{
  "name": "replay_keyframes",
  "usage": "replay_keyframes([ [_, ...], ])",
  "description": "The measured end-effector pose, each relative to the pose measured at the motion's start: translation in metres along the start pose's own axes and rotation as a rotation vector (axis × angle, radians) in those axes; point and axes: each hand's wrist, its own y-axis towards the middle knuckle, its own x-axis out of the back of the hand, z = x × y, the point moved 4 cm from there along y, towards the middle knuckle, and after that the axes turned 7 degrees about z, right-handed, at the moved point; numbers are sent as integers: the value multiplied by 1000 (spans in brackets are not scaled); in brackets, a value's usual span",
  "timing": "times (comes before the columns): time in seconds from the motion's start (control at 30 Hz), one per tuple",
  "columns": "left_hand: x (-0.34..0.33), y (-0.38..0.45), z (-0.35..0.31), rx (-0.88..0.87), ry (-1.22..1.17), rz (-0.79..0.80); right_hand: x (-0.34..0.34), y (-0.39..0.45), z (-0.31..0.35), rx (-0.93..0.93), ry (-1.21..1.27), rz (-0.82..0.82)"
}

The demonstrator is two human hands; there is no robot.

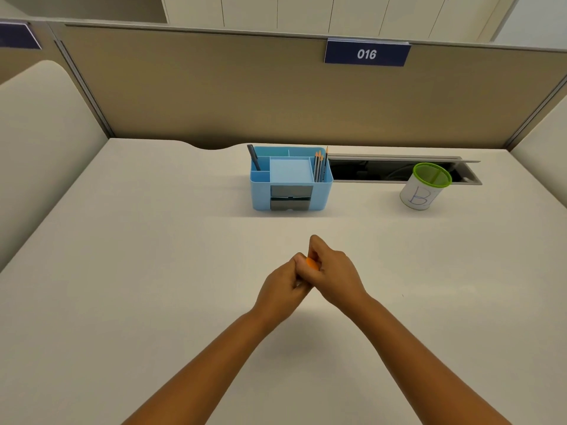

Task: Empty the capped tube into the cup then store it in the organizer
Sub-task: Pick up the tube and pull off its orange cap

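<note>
hands (310, 271) around rounded orange cap (313, 263)

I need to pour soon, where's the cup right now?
The cup stands upright at the desk's far right, beside the open cable tray, right of the blue organizer.

office cubicle, beige partition (214, 87) with number sign (367, 53), white desk (153, 240), blue organizer (291, 178) with pencils (320, 165)
</note>
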Motion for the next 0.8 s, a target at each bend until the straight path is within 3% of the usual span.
replay_keyframes([
  [0.33,-1,3,-8,21,-83,199,11,-9,0,93,70,46],
  [0.57,-1,-6,-10,46,166,-258,2,-13,16,3,52,-106],
  [0.8,0,-2,-10,43,141,-285,5,-15,21,-3,18,-154],
])
